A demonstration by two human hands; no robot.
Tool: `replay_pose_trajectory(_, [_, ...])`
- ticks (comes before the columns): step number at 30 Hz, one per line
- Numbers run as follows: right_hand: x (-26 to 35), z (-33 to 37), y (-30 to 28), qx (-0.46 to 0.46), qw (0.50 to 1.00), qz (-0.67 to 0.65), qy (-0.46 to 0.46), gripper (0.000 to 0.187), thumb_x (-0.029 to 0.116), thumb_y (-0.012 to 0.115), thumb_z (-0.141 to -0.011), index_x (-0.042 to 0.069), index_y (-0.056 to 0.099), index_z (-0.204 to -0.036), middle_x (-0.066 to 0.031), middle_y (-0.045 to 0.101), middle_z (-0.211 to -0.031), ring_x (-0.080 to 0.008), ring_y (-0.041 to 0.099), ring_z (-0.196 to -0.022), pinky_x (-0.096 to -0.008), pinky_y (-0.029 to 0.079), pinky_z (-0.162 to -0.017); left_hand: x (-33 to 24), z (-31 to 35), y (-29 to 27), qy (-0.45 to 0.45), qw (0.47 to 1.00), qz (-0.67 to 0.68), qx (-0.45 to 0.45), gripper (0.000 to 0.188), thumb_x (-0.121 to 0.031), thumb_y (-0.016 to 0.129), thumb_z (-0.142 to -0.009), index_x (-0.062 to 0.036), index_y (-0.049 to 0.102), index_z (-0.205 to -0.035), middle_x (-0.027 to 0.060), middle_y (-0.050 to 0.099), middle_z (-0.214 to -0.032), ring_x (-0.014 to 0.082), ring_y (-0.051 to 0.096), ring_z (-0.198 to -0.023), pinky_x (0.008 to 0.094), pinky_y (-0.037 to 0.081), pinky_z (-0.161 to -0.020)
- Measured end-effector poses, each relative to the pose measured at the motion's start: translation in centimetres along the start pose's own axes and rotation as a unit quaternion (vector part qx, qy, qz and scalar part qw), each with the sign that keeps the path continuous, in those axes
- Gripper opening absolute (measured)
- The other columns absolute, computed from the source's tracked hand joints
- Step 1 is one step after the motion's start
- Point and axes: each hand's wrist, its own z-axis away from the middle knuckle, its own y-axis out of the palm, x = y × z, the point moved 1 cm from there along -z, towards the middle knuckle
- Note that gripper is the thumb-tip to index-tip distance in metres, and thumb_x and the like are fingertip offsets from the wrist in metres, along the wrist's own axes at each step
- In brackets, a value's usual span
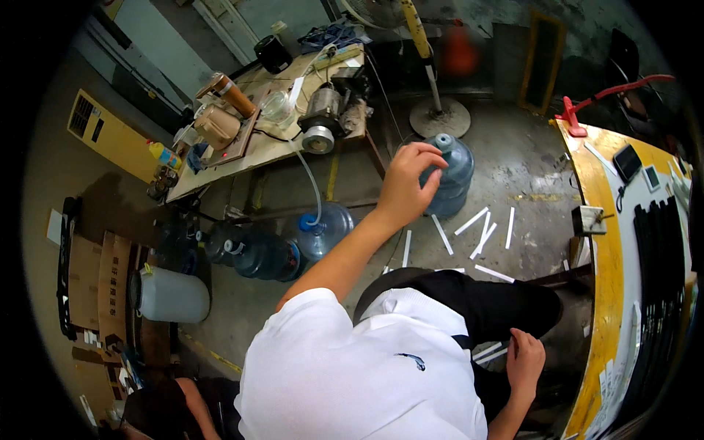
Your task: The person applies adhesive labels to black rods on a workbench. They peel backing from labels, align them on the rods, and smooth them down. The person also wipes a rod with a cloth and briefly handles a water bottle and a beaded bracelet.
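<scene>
My left hand is held out ahead, its thumb and bent fingers apart with nothing between them. In the picture its fingertips overlap a blue water jug that stands upright on the floor; whether they touch it I cannot tell. My right hand is low on the right beside my dark-trousered leg, fingers loosely bent and holding nothing visible. White strips lie scattered on the floor between the jug and my legs.
A workbench at the left bears a motor and a kettle. More jugs, one with a hose, and a white drum stand below. A yellow-edged table with black strips is right; a fan stand is ahead.
</scene>
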Motion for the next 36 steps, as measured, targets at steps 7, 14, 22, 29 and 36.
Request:
replay_pose_trajectory(7, [-1.0, -1.4, 5.7, 0.056, 0.998, -0.010, 0.039, 0.016, 0.004, 0.062, -0.082, 0.004, 0.062, -0.098, -0.0128, 0.064, -0.080, -0.0320, 0.060, -0.073, -0.0418, 0.047, -0.065, 9.3, -4.0, -9.8, -0.061, 0.975, -0.103, -0.186, 0.039, -0.016, 0.070, -0.076, -0.0088, 0.056, -0.112, 0.0089, 0.051, -0.117, 0.0240, 0.049, -0.110, 0.0352, 0.041, -0.089])
replay_pose_trajectory(14, [-3.9, -2.4, 12.1, 0.251, 0.952, 0.035, 0.172, 0.021, 0.010, 0.062, -0.082, 0.002, 0.064, -0.101, -0.0160, 0.065, -0.083, -0.0329, 0.062, -0.079, -0.0455, 0.049, -0.069, 28.2, -2.7, -20.8, -0.236, 0.896, -0.211, -0.313, 0.081, -0.036, 0.082, -0.066, -0.0021, 0.041, -0.127, 0.0187, 0.037, -0.129, 0.0326, 0.037, -0.120, 0.0419, 0.034, -0.100])
replay_pose_trajectory(22, [-19.6, 7.0, 23.3, 0.296, 0.932, 0.020, 0.210, 0.024, 0.014, 0.065, -0.072, -0.002, 0.065, -0.089, -0.0241, 0.065, -0.087, -0.0413, 0.061, -0.088, -0.0454, 0.049, -0.076, 37.8, -2.8, -21.6, -0.312, 0.886, -0.192, -0.285, 0.117, -0.042, 0.088, -0.053, 0.0002, 0.022, -0.139, 0.0248, 0.028, -0.140, 0.0391, 0.030, -0.128, 0.0449, 0.029, -0.105])
replay_pose_trajectory(29, [-13.2, 4.4, 17.8, 0.338, 0.905, -0.001, 0.259, 0.037, 0.025, 0.061, -0.084, 0.000, 0.062, -0.110, -0.0257, 0.062, -0.108, -0.0349, 0.059, -0.103, -0.0449, 0.043, -0.088, 38.4, -2.5, -21.2, -0.310, 0.888, -0.186, -0.284, 0.115, -0.038, 0.090, -0.052, -0.0032, 0.023, -0.140, 0.0206, 0.030, -0.140, 0.0349, 0.031, -0.129, 0.0434, 0.029, -0.108])
replay_pose_trajectory(36, [-20.4, 6.2, 23.3, 0.228, 0.935, -0.097, 0.254, 0.022, 0.010, 0.059, -0.071, -0.004, 0.066, -0.088, -0.0238, 0.065, -0.084, -0.0387, 0.063, -0.087, -0.0429, 0.049, -0.076, 39.8, -3.9, -20.9, -0.315, 0.883, -0.141, -0.317, 0.102, -0.035, 0.090, -0.052, -0.0002, 0.036, -0.132, 0.0205, 0.043, -0.130, 0.0326, 0.043, -0.120, 0.0406, 0.035, -0.102])
